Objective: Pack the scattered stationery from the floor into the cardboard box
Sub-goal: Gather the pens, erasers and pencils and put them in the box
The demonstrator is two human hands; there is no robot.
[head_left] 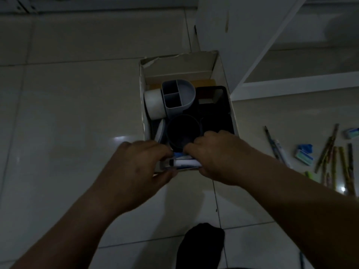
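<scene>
Hands point(136, 164) point(213, 154) hide cardboard box's point(142, 105) near rim, gripping white marker point(184, 162).

pale glossy tiled floor point(68, 113), dim light. cardboard box point(232, 105) sits on it mid-floor, against a white shelf unit point(252, 86) at the far right. near the right edge, a loose scatter: pencils point(342, 162), a white marker point(282, 152), erasers point(304, 157) and a second one point(351, 133) farther out. black sock point(202, 247) down at the near edge.

Glossy tile floor point(68, 105) — torn, matt cardboard box point(223, 70).
</scene>
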